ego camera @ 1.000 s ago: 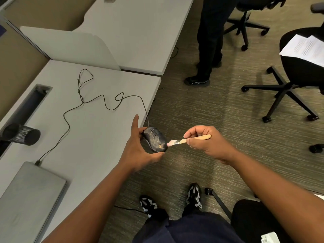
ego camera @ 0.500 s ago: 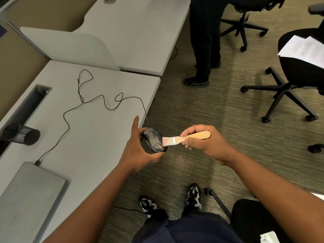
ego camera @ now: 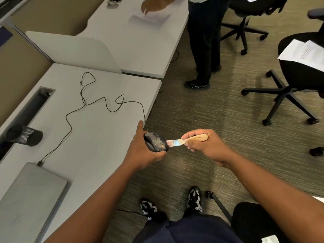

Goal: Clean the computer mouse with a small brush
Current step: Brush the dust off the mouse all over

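Carpeted office floor (ego camera: 201,113), olive-brown, fills right half of view. Two grey desks: near desk (ego camera: 98,137) at left, second desk (ego camera: 140,42) beyond it, a low white divider panel (ego camera: 73,50) between them. Black office chair (ego camera: 298,72) at right with printed papers (ego camera: 305,53) on its seat. A second person stands by the far desk, dark trousers (ego camera: 205,41) and black shoes visible, one hand on a paper sheet (ego camera: 150,19) there.

On near desk: closed grey laptop (ego camera: 29,195) at lower left; black mesh pen cup (ego camera: 24,135) lying on its side near a recessed cable slot (ego camera: 33,104); thin black cable (ego camera: 91,104) looping across the desktop from beside the laptop's far corner to the mouse.

Left hand (ego camera: 142,151) holds the computer mouse (ego camera: 156,141) in the air, just off the desk's right edge, above the carpet. Fingers curl under the mouse body, thumb along its near side, index finger pointing up straight. Mouse is dark with pale dusty residue on top.

Right hand (ego camera: 206,146) grips the small brush (ego camera: 185,140) by its wooden handle, fingers wrapped round, thumb on top. Brush lies about level, pointing left; bristles touch the mouse's right end.

Wearer's patterned shoes (ego camera: 193,199) show below.
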A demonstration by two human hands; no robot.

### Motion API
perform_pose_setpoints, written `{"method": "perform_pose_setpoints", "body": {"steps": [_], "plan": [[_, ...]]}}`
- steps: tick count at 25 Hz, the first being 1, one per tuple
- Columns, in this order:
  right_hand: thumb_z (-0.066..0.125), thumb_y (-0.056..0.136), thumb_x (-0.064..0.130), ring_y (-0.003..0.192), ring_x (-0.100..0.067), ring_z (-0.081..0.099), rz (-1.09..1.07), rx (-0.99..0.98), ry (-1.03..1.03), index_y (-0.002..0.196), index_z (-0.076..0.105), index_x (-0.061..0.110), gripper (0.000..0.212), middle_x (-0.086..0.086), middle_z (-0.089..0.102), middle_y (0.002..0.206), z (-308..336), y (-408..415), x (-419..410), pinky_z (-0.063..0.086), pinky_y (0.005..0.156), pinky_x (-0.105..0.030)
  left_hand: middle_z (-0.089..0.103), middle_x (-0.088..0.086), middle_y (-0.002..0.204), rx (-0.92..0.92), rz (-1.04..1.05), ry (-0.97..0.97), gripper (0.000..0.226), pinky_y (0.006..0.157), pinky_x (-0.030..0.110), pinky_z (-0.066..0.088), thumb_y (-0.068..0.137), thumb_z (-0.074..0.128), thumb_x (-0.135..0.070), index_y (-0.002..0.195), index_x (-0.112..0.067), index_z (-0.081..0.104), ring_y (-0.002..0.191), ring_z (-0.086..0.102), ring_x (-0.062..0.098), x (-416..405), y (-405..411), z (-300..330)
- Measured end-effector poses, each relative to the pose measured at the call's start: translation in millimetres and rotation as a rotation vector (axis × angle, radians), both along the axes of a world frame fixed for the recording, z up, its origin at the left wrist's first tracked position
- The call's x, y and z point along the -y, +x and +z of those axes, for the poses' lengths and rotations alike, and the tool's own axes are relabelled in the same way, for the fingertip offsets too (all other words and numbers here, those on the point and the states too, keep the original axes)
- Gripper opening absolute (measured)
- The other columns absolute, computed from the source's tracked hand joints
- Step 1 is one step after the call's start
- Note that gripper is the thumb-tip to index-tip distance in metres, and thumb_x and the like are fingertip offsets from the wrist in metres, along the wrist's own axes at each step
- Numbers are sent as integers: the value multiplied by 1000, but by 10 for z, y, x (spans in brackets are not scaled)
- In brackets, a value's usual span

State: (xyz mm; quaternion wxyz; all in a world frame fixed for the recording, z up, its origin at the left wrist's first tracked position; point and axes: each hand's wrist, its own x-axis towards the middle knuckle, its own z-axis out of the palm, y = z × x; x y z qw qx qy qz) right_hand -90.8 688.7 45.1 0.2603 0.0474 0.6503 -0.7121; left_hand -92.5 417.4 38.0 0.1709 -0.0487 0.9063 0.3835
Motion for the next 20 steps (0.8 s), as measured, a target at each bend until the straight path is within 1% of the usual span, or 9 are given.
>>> {"method": "perform_pose_setpoints", "body": {"steps": [2,5,7,10,12,14,15,18,20], "plan": [[75,93,1,75,-13,66,25,45,-84,101,83,14,18,-7,77,85,16,15,9,57,69,-21,47,-2,159,-2,3,-17,146,103,25,41,66,102,-36,169,-37,-2,141,52,20,-19,-17,1],[73,95,2,79,-17,63,-4,-1,25,101,82,15,17,-4,76,85,-6,10,8,56,75,-26,44,1,164,-5,3,-24,147,105,26,40,66,103,-38,170,-34,0,146,49,23,-27,-19,17],[73,95,2,81,-16,64,-8,-45,-2,102,82,15,17,-3,76,86,-12,10,-6,57,76,-26,43,1,165,-17,0,-22,147,107,26,39,65,103,-40,170,-33,0,147,48,22,-25,-10,20],[74,94,1,80,-14,69,96,-50,-65,106,82,13,19,-15,79,90,21,15,-9,58,75,-23,41,0,167,-51,-6,-26,145,110,28,37,66,102,-41,171,-31,2,150,44,22,-50,16,27],[75,94,0,80,-17,67,142,-76,30,103,83,17,20,-21,78,93,12,-6,-23,58,76,-27,40,1,167,-78,-11,-23,146,112,29,38,64,102,-44,171,-31,4,150,43,22,-61,42,37],[76,93,3,80,-16,66,140,-148,120,100,83,23,23,-15,79,90,-5,-25,-53,55,79,-32,41,1,165,-98,-2,-11,147,113,30,38,60,100,-49,170,-32,5,149,44,21,-55,62,50],[78,93,6,82,-16,67,149,-176,118,101,84,25,22,-13,79,92,-2,-22,-66,54,80,-33,42,1,165,-105,1,-6,147,114,31,38,59,100,-49,170,-32,6,149,44,21,-53,65,51],[80,91,18,83,-22,63,227,-189,68,104,84,26,16,-12,80,96,-2,6,-45,49,76,-33,41,1,166,-119,-5,-21,147,117,34,39,62,103,-43,170,-31,6,150,44,21,-54,60,48],[79,93,15,71,-21,56,209,-182,119,101,84,26,15,-4,77,83,-29,-1,-35,43,66,-33,41,1,166,-128,-13,-28,148,119,37,40,61,104,-45,171,-31,5,150,43,21,-55,51,52]]}}
